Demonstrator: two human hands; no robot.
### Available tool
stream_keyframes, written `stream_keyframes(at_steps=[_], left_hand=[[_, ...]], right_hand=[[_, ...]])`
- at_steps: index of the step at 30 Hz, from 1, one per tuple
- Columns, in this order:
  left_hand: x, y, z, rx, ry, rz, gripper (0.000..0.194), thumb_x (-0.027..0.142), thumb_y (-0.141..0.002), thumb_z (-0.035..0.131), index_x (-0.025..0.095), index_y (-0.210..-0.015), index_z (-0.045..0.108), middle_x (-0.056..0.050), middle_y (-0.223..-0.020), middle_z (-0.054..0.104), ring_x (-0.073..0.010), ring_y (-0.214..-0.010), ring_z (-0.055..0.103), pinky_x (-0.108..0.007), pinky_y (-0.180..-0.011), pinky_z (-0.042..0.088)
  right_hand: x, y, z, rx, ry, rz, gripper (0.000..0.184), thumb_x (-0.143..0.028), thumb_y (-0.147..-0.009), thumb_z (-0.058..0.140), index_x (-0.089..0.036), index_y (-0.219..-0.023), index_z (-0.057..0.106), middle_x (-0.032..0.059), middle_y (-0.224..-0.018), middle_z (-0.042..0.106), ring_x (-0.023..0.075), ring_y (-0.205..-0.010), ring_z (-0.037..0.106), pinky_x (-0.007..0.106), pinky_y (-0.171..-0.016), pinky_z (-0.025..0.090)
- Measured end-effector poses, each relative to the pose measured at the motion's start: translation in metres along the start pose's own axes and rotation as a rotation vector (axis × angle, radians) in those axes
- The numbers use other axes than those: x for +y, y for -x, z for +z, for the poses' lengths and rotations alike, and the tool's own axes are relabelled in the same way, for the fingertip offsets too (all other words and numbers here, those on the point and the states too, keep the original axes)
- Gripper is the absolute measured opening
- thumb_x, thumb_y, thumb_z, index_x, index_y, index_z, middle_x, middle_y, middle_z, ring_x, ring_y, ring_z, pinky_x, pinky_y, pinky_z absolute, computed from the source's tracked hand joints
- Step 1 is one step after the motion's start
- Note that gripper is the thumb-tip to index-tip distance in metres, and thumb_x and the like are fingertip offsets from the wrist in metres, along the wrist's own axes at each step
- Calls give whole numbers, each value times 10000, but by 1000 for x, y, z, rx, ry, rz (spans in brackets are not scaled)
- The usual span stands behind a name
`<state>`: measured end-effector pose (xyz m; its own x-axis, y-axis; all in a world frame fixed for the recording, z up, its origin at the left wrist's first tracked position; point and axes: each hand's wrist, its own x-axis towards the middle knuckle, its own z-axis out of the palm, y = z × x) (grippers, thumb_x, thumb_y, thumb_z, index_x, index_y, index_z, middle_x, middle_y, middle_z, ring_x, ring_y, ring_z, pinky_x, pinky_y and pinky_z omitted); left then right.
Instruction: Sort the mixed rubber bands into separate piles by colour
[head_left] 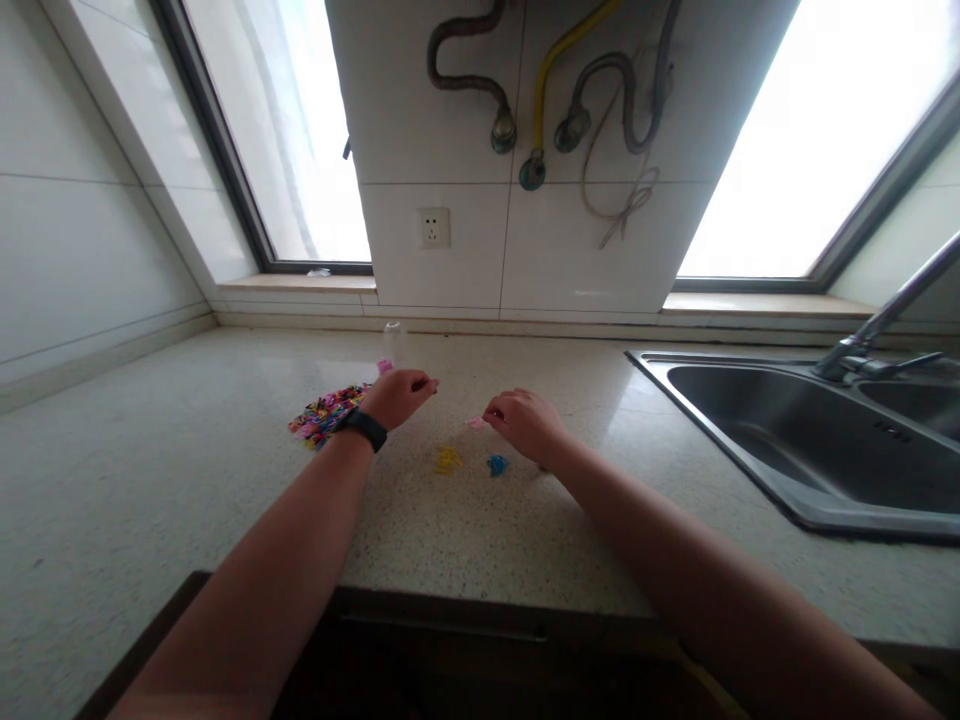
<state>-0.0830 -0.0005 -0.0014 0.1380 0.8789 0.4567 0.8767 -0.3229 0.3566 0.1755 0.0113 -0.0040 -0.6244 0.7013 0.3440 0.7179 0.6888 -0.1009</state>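
A mixed heap of small, many-coloured bands, which look like tiny rubber hair ties, lies on the counter beside my left wrist. My left hand, wearing a black watch, is held right of the heap with its fingers pinched together; what is in them is too small to make out. My right hand is closed in a pinch at a little group of pink bands, its fingertips at their edge. Nearer to me lie a yellow cluster and a blue cluster. Another small bit is partly hidden under my right wrist.
A clear container stands behind my left hand, with a pink item by its base. At the right, a steel sink with a faucet is set into the speckled counter. The tiled wall carries a socket and hoses.
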Motion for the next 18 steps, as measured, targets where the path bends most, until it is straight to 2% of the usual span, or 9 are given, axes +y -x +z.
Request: stream_keyframes(at_steps=[6, 10, 15, 18], left_hand=[[1, 3, -10, 10, -19, -29, 417, 463, -907, 466, 172, -784, 738, -29, -601, 640, -147, -579, 538, -270, -589, 349], [-1, 5, -23, 54, -35, -76, 394, 472, -898, 476, 191, -807, 737, -39, -632, 670, -167, -629, 585, -268, -607, 369], [-21, 8, -45, 165, -116, -162, 448, 508, -918, 422, 200, -818, 732, -49, -669, 694, -178, -640, 594, -270, -581, 342], [-39, 12, -56, 172, -162, -235, 458, 523, -914, 416, 206, -841, 737, -51, -681, 698, -183, -636, 601, -273, -571, 337]], right_hand=[[27, 13, -7, 92, -47, 67, 235, -338, -924, 530, -216, -896, 729, 75, -873, 727, 214, -873, 624, 309, -766, 417], [56, 26, -17, 152, -151, 170, 228, -355, -898, 533, -227, -909, 721, 52, -840, 728, 185, -745, 628, 290, -681, 420], [91, 33, -23, 240, -199, 291, 247, -366, -879, 527, -218, -906, 724, 61, -807, 730, 185, -680, 623, 298, -651, 429], [102, 33, -20, 243, -208, 322, 253, -370, -868, 532, -214, -902, 728, 66, -796, 729, 189, -680, 630, 300, -653, 435]])
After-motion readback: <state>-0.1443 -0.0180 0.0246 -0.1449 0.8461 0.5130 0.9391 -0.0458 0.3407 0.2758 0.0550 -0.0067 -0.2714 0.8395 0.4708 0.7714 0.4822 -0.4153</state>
